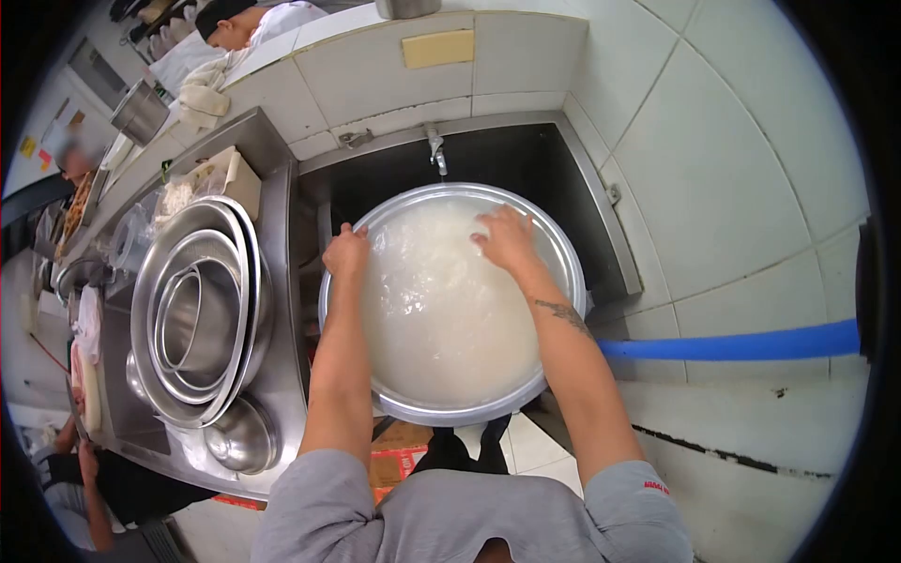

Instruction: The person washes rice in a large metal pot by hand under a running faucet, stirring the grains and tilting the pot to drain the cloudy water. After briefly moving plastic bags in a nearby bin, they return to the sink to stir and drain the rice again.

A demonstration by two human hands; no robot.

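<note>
A large round metal basin [443, 413] sits at the sink, filled with cloudy white water [441, 319] that has pale patches near its middle. My left hand [347, 251] is closed on the basin's left rim. On the far right side, my right hand [508, 236] reaches over the white water with its fingers apart, the fingertips right at the surface. A small metal tap [436, 150] stands just beyond the basin's far rim, a thin stream under its spout.
Nested steel bowls [197, 314] rest on the steel counter to the left, beside an upturned bowl [242, 436]. A blue hose [732, 343] runs along the right wall. A yellow sponge [438, 49] is against the back tiles. Other people are at the left and far left.
</note>
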